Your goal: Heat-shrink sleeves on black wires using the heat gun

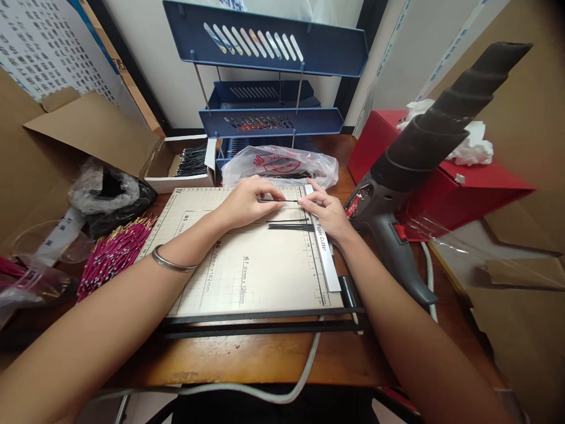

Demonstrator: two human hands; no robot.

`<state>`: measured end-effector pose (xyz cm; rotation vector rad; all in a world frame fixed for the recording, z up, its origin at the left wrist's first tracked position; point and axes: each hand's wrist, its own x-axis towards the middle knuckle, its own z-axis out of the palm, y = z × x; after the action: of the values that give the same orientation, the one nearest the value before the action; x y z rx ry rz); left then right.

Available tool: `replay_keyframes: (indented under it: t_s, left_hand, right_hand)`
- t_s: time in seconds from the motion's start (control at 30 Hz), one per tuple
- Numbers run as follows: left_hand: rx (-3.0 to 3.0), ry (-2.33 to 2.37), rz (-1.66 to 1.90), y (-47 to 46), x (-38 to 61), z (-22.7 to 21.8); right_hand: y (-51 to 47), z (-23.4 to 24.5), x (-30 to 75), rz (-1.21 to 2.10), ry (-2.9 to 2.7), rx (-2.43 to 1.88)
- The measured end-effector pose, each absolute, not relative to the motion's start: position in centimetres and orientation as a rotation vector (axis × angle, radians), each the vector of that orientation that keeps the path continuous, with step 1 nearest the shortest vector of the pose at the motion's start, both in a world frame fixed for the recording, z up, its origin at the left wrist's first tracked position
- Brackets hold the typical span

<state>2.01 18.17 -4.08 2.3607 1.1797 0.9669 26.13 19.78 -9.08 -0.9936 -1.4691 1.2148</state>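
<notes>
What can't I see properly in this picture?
All in the head view:
- The end of the thin black piece at the right hand: covered by fingertips.
- What's inside the clear bag: blurred by crinkled plastic.
- What's in the top blue tray: hidden by its front wall, cut off by the picture's top edge.
- Marks on the printed sheet: too small.

My only view looks out from my head — forward and down, close above the paper cutter, with my left hand and right hand near mid-frame. It reaches the blue rack beyond — the dark upper-right corner is perhaps the lens edge.
</notes>
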Motion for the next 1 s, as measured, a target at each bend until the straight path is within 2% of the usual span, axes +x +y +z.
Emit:
replay_keyframes:
  t_s: [0.7,1.0]
  left_hand:
    - [2.283,1.160,0.986,18.7,0.4,-4.1]
    - [2.153,1.119,0.854,18.4,0.3,-3.7]
  right_hand:
    - [19.7,-9.0,26.2,1.199,-1.474,-1.009]
    - [19.8,-9.2,26.3,1.209,-1.491,-1.011]
